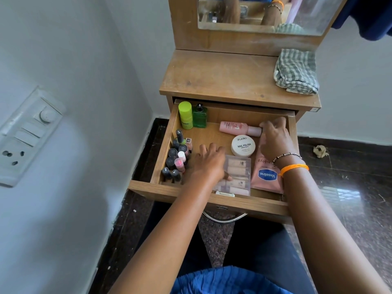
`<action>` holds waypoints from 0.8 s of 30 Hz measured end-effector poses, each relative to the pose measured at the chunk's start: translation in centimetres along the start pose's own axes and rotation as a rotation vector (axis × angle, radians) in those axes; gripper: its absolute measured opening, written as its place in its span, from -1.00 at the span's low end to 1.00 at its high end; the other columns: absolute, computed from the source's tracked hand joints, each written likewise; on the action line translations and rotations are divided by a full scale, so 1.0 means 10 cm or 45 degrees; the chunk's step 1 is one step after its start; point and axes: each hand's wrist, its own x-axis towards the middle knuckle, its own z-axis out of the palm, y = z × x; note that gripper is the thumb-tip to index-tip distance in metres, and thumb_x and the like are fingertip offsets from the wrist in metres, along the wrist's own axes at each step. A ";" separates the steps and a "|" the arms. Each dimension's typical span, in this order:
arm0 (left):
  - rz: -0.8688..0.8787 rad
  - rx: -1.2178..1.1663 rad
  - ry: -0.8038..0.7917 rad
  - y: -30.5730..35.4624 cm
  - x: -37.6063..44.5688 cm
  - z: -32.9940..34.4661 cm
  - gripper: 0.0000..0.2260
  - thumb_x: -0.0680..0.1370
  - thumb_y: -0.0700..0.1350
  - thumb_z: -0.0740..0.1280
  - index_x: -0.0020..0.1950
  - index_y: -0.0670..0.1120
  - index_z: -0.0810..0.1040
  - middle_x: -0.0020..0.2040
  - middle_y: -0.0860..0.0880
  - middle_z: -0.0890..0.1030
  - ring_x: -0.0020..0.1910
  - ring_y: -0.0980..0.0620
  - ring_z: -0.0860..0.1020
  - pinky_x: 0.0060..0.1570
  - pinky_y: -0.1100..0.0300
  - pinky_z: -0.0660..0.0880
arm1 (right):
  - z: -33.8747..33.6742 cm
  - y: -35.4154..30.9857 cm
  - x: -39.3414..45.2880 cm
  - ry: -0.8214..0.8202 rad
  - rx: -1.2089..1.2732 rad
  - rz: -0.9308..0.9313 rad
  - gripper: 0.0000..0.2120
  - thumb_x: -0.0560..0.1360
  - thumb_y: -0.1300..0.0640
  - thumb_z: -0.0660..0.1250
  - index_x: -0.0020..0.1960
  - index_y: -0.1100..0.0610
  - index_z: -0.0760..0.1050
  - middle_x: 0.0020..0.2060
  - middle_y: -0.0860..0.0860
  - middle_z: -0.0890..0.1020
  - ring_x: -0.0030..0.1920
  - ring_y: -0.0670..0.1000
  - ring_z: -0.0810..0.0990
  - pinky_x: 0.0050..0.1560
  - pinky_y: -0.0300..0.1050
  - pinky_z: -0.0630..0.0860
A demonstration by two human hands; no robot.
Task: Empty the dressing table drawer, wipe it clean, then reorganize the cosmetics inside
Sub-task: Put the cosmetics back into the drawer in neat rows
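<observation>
The wooden drawer [214, 199] of the dressing table is pulled out. Inside, several nail polish bottles [177, 158] stand along the left wall. A lime-green tube [185, 115] and a green glass bottle [199, 116] stand at the back left. A pink bottle [238, 127] lies at the back, and my right hand [275, 141] has its fingertips closed at the cap end. Below it are a white nail polish remover jar [243, 146] and a pink Vaseline pouch [267, 177], partly under my right wrist. My left hand [209, 164] lies palm down, fingers spread, thumb touching a clear case of small tubes [237, 175].
A folded grey-checked cloth [296, 72] lies on the right of the tabletop [222, 77], below the mirror [261, 13]. A white wall with a switch panel [27, 136] is close on the left. A crumpled paper scrap [320, 150] lies on the dark floor to the right.
</observation>
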 end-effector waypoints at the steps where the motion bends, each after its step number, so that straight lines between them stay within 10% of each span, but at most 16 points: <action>1: -0.007 -0.009 -0.006 0.00 0.00 0.00 -0.26 0.35 0.09 0.49 0.44 -0.05 0.25 0.40 -0.08 0.27 0.37 -0.16 0.18 0.28 -0.06 0.28 | -0.01 0.00 0.00 0.010 -0.019 0.023 -0.58 0.47 0.37 0.19 0.31 0.21 0.34 0.27 0.23 0.27 0.21 0.29 0.40 0.20 0.04 0.38; 24: 0.004 -0.045 -0.024 -0.07 0.07 0.00 -0.31 0.33 0.08 0.50 0.39 0.03 0.30 0.36 -0.04 0.30 0.32 -0.13 0.22 0.26 -0.08 0.32 | -0.06 -0.01 -0.07 -0.322 -0.058 0.099 -0.47 0.40 0.30 0.34 0.29 0.32 0.21 0.28 0.25 0.17 0.20 0.36 0.45 0.26 0.13 0.44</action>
